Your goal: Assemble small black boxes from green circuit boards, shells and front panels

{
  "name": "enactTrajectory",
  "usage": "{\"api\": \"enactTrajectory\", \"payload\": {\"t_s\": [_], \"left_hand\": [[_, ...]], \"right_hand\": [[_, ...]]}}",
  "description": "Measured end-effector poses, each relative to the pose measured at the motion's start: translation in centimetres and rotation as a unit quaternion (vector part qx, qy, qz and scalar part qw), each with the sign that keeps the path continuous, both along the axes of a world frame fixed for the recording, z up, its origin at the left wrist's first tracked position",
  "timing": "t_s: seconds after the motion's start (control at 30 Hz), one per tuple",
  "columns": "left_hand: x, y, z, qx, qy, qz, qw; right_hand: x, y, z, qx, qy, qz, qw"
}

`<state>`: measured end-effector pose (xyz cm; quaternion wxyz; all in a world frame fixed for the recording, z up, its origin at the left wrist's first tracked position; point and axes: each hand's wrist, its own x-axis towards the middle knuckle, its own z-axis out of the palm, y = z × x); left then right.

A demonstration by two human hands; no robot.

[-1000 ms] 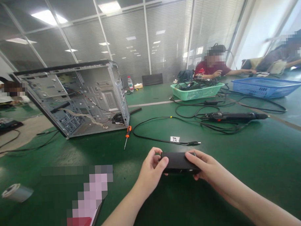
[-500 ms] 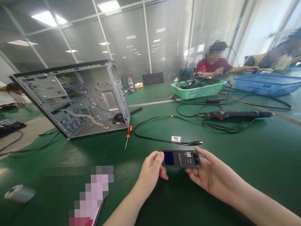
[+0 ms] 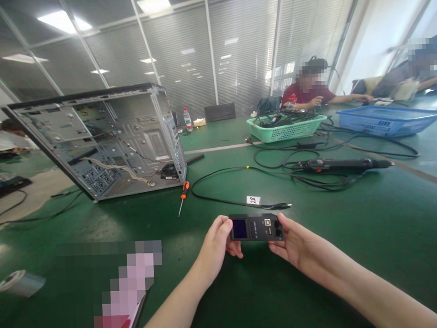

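Between my two hands is a small black tester box [image 3: 257,227] with a dark screen at its left and sockets on its right half. My left hand [image 3: 218,238] is closed on the screen end, thumb on top and fingers curled beneath. At the socket end, my right hand [image 3: 296,240] grips the box from the side, its thumb at the upper corner. Just beyond it, a black cable [image 3: 237,203] with a plug lies on the table beside a paper label [image 3: 253,200]. An orange-handled screwdriver [image 3: 184,194] rests to the left of the cable.
An open computer case [image 3: 156,142] stands at left. A power screwdriver [image 3: 344,165] with a coiled cord lies at right, before a green basket [image 3: 289,130] of cables and a blue basket [image 3: 385,122]. A metal cylinder [image 3: 27,284] lies at front left. People sit across the table.
Both hands and the tester box have shifted slightly left in the view. The right-hand fingers have drawn in closer around the box's end. Surroundings shift left too, as the camera has turned a little.
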<state>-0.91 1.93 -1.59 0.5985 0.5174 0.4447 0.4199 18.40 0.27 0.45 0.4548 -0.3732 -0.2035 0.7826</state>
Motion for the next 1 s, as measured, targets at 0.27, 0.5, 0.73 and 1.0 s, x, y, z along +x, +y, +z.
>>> {"api": "enactTrajectory", "payload": {"t_s": [0.27, 0.5, 0.73, 1.0], "left_hand": [[-0.1, 0.1, 0.1, -0.018, -0.014, -0.006, 1.000], [0.2, -0.1, 1.0, -0.026, 0.013, 0.001, 1.000], [0.2, 0.3, 0.6, -0.027, 0.002, 0.001, 1.000], [-0.1, 0.3, 0.4, -0.024, -0.022, -0.001, 0.999]], "right_hand": [[-0.4, -0.3, 0.9, 0.005, -0.012, -0.009, 1.000], [-0.2, -0.3, 0.8, 0.022, -0.026, 0.013, 0.999], [-0.3, -0.5, 1.1, 0.011, -0.029, -0.004, 1.000], [0.6, -0.3, -0.5, 0.047, -0.012, 0.047, 0.998]]}}
